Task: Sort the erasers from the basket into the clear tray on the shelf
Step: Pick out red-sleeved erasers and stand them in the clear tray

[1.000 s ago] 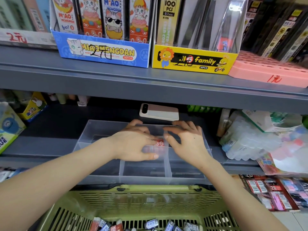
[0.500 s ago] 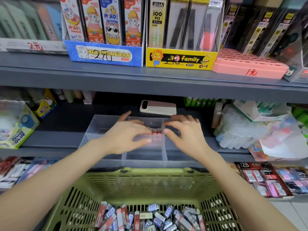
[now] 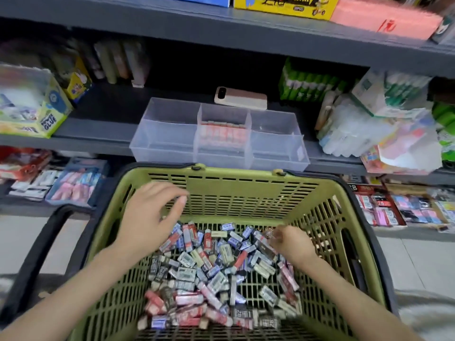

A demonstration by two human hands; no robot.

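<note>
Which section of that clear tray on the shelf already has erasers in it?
The middle section of the clear tray: a row of red-wrapped erasers stands in it. The left and right sections look empty.

We see open air between basket rim and clear tray; tray's left and right compartments sit empty, phone blocks behind, bags crowd right.
</note>
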